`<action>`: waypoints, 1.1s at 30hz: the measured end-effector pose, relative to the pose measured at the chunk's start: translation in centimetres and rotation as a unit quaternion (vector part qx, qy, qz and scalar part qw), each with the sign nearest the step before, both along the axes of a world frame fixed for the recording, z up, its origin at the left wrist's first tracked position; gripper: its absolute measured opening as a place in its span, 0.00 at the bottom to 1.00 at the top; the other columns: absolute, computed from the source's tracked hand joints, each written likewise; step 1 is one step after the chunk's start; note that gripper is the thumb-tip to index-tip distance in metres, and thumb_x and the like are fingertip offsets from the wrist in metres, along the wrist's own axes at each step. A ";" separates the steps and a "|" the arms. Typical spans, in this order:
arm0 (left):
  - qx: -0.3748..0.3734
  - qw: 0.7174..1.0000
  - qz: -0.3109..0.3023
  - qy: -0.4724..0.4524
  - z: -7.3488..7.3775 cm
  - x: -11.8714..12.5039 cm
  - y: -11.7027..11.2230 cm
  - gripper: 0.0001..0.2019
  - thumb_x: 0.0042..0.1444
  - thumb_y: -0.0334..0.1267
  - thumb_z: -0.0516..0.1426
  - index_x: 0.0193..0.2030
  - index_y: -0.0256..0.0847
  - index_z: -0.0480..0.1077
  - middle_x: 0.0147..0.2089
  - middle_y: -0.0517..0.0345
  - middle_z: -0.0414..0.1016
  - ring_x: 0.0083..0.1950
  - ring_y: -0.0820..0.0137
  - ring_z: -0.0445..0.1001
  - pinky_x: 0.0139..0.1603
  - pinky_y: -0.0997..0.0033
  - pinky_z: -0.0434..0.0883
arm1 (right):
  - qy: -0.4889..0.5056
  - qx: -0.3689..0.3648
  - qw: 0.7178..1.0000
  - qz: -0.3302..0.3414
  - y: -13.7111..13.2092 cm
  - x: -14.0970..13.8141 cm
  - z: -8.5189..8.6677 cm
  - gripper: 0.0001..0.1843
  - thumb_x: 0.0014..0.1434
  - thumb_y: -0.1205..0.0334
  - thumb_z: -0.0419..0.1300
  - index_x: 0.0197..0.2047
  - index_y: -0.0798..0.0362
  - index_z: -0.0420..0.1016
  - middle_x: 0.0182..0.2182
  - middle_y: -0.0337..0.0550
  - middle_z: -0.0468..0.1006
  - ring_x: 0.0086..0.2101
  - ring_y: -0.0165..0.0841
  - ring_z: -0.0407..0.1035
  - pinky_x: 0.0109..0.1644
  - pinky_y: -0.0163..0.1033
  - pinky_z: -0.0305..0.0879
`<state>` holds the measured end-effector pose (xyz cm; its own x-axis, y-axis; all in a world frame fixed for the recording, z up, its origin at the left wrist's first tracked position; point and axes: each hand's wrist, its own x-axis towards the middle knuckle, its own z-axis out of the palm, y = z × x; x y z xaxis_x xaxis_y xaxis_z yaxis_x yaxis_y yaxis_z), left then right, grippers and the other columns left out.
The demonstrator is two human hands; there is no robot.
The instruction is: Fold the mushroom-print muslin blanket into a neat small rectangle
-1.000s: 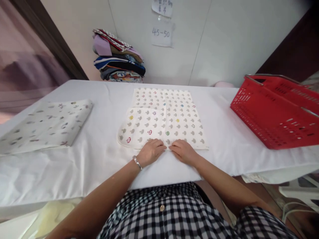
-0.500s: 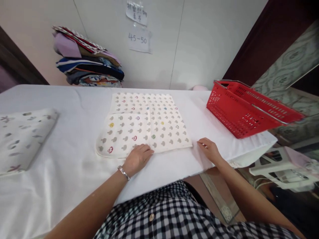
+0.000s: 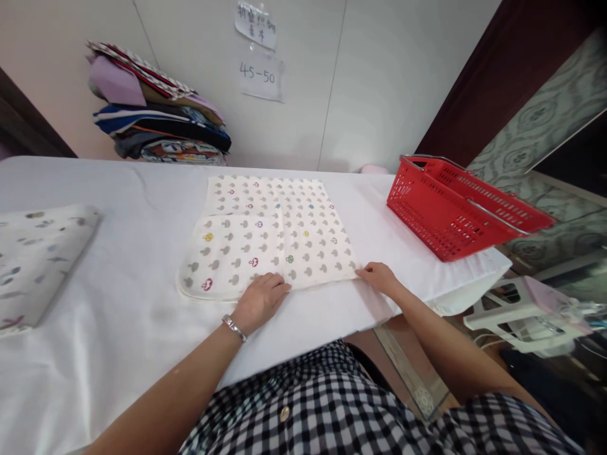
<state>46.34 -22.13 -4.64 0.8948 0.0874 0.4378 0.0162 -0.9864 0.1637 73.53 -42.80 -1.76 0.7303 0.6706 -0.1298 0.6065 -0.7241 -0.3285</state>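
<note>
Head view: mushroom-print cloth [image 3: 265, 243] lies flat near the middle of the bench [image 3: 137, 265], between its far and near edges, with the edge of one layer showing across its left half.
Cloth handling: it looks thin, soft and light, so probably it bends easily and is not fragile; the layers may slide a little on each other.
Where to hold: its near corners and near edge seem the best places, all layers together.
Left hand [image 3: 262, 299]: palm down over the near edge of the cloth, fingers side by side, slightly bent; if they grip a layer, one cannot tell.
Right hand [image 3: 378, 277]: fingers drawn together at the near right corner, touching it; a firm pinch cannot be confirmed.
Forearms [image 3: 175, 392]: both come over the bench's near edge, spread apart.
</note>
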 end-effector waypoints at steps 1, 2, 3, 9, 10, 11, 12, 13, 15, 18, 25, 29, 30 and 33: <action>-0.001 1.000 0.000 0.001 -0.1 0.0 0.0 0.09 0.61 0.34 0.49 0.40 0.41 0.70 0.36 0.54 0.69 0.38 0.67 0.66 0.38 0.66 0.64 | -0.003 0.001 1.000 0.000 0.0 0.0 -0.1 0.16 0.53 0.50 0.56 0.23 0.53 0.71 0.25 0.43 0.76 0.28 0.34 0.67 0.29 0.35 0.54; -0.001 1.000 0.001 0.002 -0.1 0.0 0.0 0.09 0.61 0.34 0.49 0.40 0.41 0.70 0.36 0.54 0.69 0.38 0.67 0.66 0.39 0.65 0.64 | -0.004 0.001 1.000 -0.002 0.0 0.0 -0.2 0.15 0.53 0.50 0.56 0.23 0.53 0.71 0.25 0.43 0.76 0.28 0.34 0.67 0.30 0.35 0.54; -0.001 1.000 0.002 0.003 -0.2 0.0 0.1 0.09 0.61 0.34 0.49 0.40 0.41 0.70 0.36 0.54 0.69 0.38 0.67 0.66 0.39 0.65 0.64 | -0.004 0.002 1.000 -0.004 0.0 0.0 -0.3 0.15 0.53 0.51 0.56 0.24 0.53 0.71 0.26 0.43 0.76 0.29 0.34 0.68 0.30 0.35 0.54; -0.005 1.000 0.002 0.011 -0.1 -0.1 0.1 0.10 0.62 0.35 0.48 0.40 0.40 0.70 0.37 0.54 0.70 0.38 0.67 0.65 0.39 0.65 0.64 | -0.021 0.018 0.999 -0.018 0.0 -0.6 -0.1 0.12 0.53 0.53 0.57 0.28 0.52 0.73 0.30 0.42 0.77 0.31 0.33 0.68 0.33 0.34 0.55; -0.007 1.000 0.002 0.011 0.0 -0.1 0.1 0.10 0.62 0.35 0.48 0.40 0.40 0.70 0.37 0.54 0.70 0.39 0.67 0.65 0.40 0.65 0.64 | -0.014 0.013 1.000 -0.015 0.1 -0.6 -0.2 0.12 0.53 0.53 0.57 0.28 0.52 0.73 0.29 0.42 0.77 0.31 0.32 0.68 0.33 0.34 0.55; -0.008 1.000 0.002 0.010 0.0 -0.1 0.1 0.10 0.62 0.34 0.48 0.40 0.40 0.70 0.37 0.54 0.70 0.39 0.67 0.65 0.40 0.65 0.64 | -0.006 0.008 1.000 -0.012 0.2 -0.6 -0.2 0.12 0.52 0.53 0.57 0.27 0.53 0.73 0.29 0.42 0.77 0.31 0.32 0.67 0.33 0.34 0.55; -0.009 1.000 0.003 0.008 0.0 -0.1 0.1 0.10 0.62 0.34 0.48 0.40 0.40 0.70 0.37 0.54 0.70 0.39 0.67 0.65 0.40 0.65 0.64 | 0.002 0.006 1.000 -0.010 0.2 -0.6 -0.3 0.13 0.52 0.53 0.57 0.26 0.53 0.73 0.28 0.42 0.77 0.31 0.32 0.67 0.33 0.34 0.55; -0.010 1.000 0.003 0.006 0.0 -0.1 0.0 0.09 0.62 0.34 0.48 0.40 0.40 0.70 0.37 0.54 0.70 0.39 0.67 0.65 0.40 0.65 0.64 | 0.008 0.009 1.000 -0.011 0.3 -0.6 -0.3 0.13 0.52 0.53 0.58 0.25 0.53 0.73 0.28 0.42 0.77 0.30 0.32 0.67 0.33 0.34 0.54; -0.013 1.000 0.003 0.003 0.0 -0.1 0.0 0.09 0.62 0.34 0.48 0.40 0.40 0.70 0.37 0.54 0.70 0.39 0.67 0.65 0.40 0.66 0.64 | 0.019 0.023 0.999 -0.017 0.4 -0.5 -0.3 0.12 0.50 0.54 0.58 0.24 0.53 0.72 0.26 0.41 0.76 0.29 0.32 0.66 0.32 0.34 0.54; -0.015 1.000 0.005 0.002 0.0 -0.1 0.0 0.09 0.62 0.34 0.48 0.40 0.40 0.70 0.37 0.54 0.69 0.39 0.67 0.65 0.40 0.66 0.64 | 0.027 0.047 0.998 -0.026 0.5 -0.3 -0.2 0.10 0.51 0.57 0.57 0.24 0.53 0.72 0.24 0.39 0.75 0.28 0.31 0.66 0.31 0.33 0.54; -0.011 1.000 0.008 0.009 0.0 0.0 0.0 0.09 0.61 0.34 0.48 0.40 0.40 0.70 0.36 0.54 0.69 0.38 0.67 0.65 0.39 0.66 0.64 | 0.039 0.046 0.997 -0.047 0.4 0.5 -0.5 0.11 0.50 0.58 0.55 0.23 0.54 0.71 0.21 0.38 0.73 0.26 0.30 0.65 0.28 0.32 0.54; -0.008 1.000 0.007 0.012 0.1 -0.1 -0.1 0.09 0.61 0.34 0.48 0.40 0.40 0.70 0.36 0.54 0.69 0.39 0.67 0.65 0.39 0.66 0.64 | 0.032 0.024 0.998 -0.041 0.4 0.4 -0.8 0.12 0.51 0.57 0.56 0.22 0.54 0.70 0.21 0.40 0.73 0.26 0.31 0.65 0.29 0.33 0.54; -0.008 1.000 0.007 0.013 0.1 -0.1 -0.1 0.09 0.61 0.34 0.48 0.40 0.40 0.70 0.36 0.54 0.69 0.39 0.67 0.65 0.39 0.66 0.64 | 0.030 0.021 0.999 -0.039 0.4 0.3 -0.8 0.12 0.52 0.56 0.55 0.22 0.54 0.70 0.21 0.40 0.73 0.26 0.31 0.66 0.29 0.34 0.54; -0.018 1.000 0.007 0.012 0.1 0.0 0.0 0.09 0.61 0.33 0.48 0.40 0.40 0.70 0.37 0.54 0.69 0.39 0.67 0.65 0.40 0.66 0.64 | 0.027 0.001 0.999 -0.038 0.5 0.1 -0.5 0.13 0.53 0.53 0.56 0.25 0.53 0.70 0.21 0.40 0.73 0.26 0.32 0.66 0.30 0.34 0.54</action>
